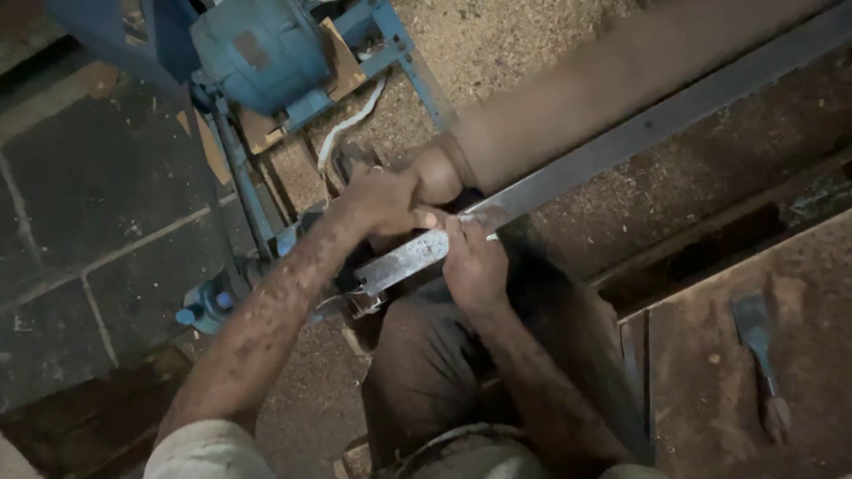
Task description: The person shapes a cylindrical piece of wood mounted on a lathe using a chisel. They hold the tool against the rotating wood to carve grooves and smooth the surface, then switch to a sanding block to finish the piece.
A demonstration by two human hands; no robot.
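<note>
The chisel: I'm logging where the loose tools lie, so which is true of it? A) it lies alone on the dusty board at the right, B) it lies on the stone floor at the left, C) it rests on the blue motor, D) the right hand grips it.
A: the chisel lies untouched on the sawdust-covered board at the right, apart from both hands, which are at the long metal bar.

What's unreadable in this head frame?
- Turning wooden workpiece: motion-blurred, surface detail lost; far end cut by the top edge.
- Tool tip: hidden between left hand and right hand.
- Blue motor: cropped by the top edge.
- Chisel on the bench: dim, edge condition unclear.
</note>
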